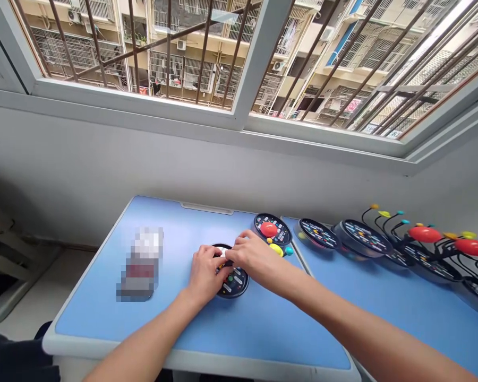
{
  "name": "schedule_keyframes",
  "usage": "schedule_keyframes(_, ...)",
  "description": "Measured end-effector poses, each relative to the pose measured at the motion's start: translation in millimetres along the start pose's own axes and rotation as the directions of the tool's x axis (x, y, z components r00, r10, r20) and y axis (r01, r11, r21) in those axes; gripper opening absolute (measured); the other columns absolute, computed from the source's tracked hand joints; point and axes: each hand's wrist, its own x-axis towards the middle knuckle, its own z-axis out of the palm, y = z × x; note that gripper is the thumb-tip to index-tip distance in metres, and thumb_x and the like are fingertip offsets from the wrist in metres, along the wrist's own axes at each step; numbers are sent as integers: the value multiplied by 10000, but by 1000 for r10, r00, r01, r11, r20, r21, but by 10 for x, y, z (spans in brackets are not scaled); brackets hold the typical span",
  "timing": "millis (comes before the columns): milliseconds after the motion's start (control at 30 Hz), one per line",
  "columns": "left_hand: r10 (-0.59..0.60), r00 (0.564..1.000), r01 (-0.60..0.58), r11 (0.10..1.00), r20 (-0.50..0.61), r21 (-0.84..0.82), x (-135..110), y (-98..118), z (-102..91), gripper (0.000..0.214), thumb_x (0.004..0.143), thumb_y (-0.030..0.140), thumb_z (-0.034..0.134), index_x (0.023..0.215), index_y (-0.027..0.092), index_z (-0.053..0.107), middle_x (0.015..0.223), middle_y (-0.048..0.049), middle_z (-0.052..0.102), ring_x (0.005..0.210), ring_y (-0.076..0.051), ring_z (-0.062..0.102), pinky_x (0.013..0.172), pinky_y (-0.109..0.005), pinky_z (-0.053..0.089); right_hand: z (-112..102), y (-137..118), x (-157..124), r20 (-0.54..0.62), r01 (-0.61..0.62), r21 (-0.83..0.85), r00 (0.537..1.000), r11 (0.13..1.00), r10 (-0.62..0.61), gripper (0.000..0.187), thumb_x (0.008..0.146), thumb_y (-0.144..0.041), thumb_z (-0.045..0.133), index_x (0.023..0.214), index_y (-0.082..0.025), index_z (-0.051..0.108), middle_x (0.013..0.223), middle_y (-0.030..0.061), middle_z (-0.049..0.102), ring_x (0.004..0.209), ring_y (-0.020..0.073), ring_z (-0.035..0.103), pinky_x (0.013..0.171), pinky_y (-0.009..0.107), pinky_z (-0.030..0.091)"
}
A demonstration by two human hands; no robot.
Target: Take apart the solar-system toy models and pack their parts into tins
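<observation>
"Left hand [204, 269] & right hand [247, 255] are both on one dark round disc [237, 284], lower-mid frame."

"Grasping it?"

"Left's bent over its left side, thumb lying across the face. Right's fingers bend in at the upper edge. Can't tell, tho, if either pinches a small part or just presses; my fingers hide it."

"Which way's it lie?"

"Directly under my fingertips, flat, no real long axis as it's round. Neither hand's nearer: both touch. Its lower-right face is uncovered."

"Qty of the rest?"

"1 second disc [286, 232] just up & right, w/ 1 red dome [268, 229] on it, plus 1 yellow ball [276, 249], 1 teal ball [289, 251] & 1 small orange ball [269, 241] by its lower rim. Far right of frame, on the right-hand desk [334, 271]: approx. 5 dark discs [366, 237] & 2 bigger red domes [425, 234]."
</observation>
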Motion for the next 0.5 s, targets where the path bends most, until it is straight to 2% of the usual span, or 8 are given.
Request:
schedule_keyframes(133,5,1000,-5,1000,14,14,0,-1,0,64,757,244,646,762,263,707,908,-11,655,894,-213,510,746,-360,431,1,-5,-4,-30,26,-38,999,999,-27,171,779,-27,517,689,-147,601,600,39,640,570,146,519,636,296,247)
schedule_keyframes(333,14,1000,-14,999,18,34,-2,-6,1,50,746,235,655,738,254,700,933,-20,654,900,-222,515,743,-378,439,25,101,-43,-157,27,-4,987,1000,-27,164,752,-53,553,627,-154,589,522,28,613,543,144,512,644,279,265)
schedule_keyframes(500,29,999,-29,999,14,38,3,-7,3,60,746,219,652,734,255,697,923,-26,655,887,-225,519,733,-384,442,-51,152,-74,-146,34,0,989,999,-33,157,755,-63,553,639,-164,584,520,13,599,524,135,513,604,272,253)
